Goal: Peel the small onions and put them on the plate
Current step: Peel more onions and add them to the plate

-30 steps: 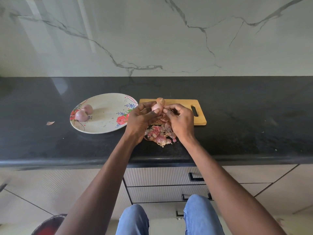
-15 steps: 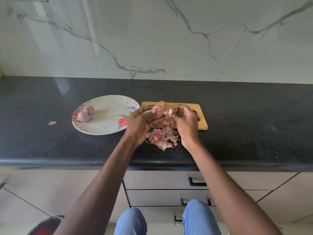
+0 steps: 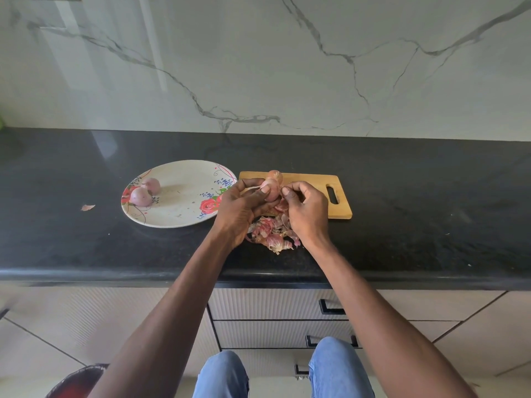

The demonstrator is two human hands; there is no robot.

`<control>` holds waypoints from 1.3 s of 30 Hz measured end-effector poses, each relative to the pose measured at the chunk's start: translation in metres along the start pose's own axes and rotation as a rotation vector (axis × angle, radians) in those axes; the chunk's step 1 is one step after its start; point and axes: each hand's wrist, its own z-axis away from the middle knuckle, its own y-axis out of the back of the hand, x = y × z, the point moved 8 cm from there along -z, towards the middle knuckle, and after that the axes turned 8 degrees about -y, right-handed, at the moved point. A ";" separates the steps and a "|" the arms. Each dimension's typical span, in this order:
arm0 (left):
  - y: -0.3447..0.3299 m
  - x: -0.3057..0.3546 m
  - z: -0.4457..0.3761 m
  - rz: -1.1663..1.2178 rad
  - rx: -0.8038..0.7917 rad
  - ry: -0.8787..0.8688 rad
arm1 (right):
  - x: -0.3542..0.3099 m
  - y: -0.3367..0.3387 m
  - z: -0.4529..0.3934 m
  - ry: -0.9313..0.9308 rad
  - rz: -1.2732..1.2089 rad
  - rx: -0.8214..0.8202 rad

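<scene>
My left hand point(image 3: 240, 209) grips a small pink onion point(image 3: 271, 188) above the near left corner of the wooden cutting board point(image 3: 313, 182). My right hand point(image 3: 306, 208) is right beside it, fingertips pinching at the onion's skin. Another unpeeled onion point(image 3: 275, 174) lies on the board just behind the held one. Two peeled onions point(image 3: 145, 191) rest on the left side of the floral plate point(image 3: 184, 214), which sits left of the board. A heap of pink onion peels point(image 3: 273, 232) lies on the black counter under my hands.
A stray bit of peel point(image 3: 87, 207) lies on the counter left of the plate. The marble wall point(image 3: 258, 67) rises behind the counter. Drawers with black handles point(image 3: 330, 307) sit below the counter edge, and my knees in jeans point(image 3: 284, 372) are beneath.
My right hand pulled a strip of skin away to the right, then came back to the onion. The left hand kept hold of the onion and turned it slightly.
</scene>
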 end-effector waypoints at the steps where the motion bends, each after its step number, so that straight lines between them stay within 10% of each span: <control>1: -0.001 0.000 0.000 0.017 -0.009 0.000 | 0.002 -0.001 -0.001 -0.025 -0.024 -0.006; 12: 0.010 0.007 -0.002 -0.128 0.032 -0.084 | -0.002 0.010 0.004 0.052 -0.008 0.065; 19: -0.004 0.006 0.001 -0.235 -0.103 -0.121 | 0.012 -0.012 0.000 -0.201 -0.427 -0.279; 39: -0.001 0.013 0.003 -0.480 -0.070 -0.234 | 0.020 0.000 -0.016 -0.065 -0.264 -0.071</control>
